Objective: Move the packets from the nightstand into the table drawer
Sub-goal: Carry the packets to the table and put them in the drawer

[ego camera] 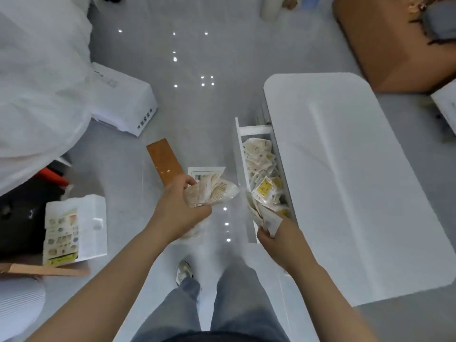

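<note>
Right hand pinches a fan of pale paper packets at the open white drawer's near end; left hand grips another bunch, left of it.

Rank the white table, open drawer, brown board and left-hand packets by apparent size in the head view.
1. white table
2. open drawer
3. brown board and left-hand packets: look about alike, and packets sit nearer the camera, so unranked.
</note>
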The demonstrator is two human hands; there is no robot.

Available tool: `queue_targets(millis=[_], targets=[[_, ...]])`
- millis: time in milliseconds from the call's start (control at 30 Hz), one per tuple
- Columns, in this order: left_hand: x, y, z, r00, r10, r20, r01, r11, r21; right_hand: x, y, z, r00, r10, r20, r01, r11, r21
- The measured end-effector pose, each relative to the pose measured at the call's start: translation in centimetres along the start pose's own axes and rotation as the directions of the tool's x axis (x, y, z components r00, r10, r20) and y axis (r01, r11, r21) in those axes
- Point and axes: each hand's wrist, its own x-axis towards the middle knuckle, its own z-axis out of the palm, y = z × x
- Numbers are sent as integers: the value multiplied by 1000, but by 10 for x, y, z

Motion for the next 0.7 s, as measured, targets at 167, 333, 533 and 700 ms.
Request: queue_targets(millis=[167, 333, 533, 700], targets=[[52, 19, 12, 983, 62, 176, -79, 993, 92, 13, 16, 1, 970, 220, -104, -212, 974, 78], [115, 48, 46, 942, 102, 319, -167, 969, 183, 43, 45, -5, 909, 390, -147, -363, 914, 180], [176, 72, 95, 877, 110, 468, -253, 934, 254, 80, 83, -13, 814, 569, -118, -540, 816, 207], [219, 66, 136, 823, 67, 564, -305, 890, 340, 103, 131, 14, 667, 741, -76, -691, 654, 307]])
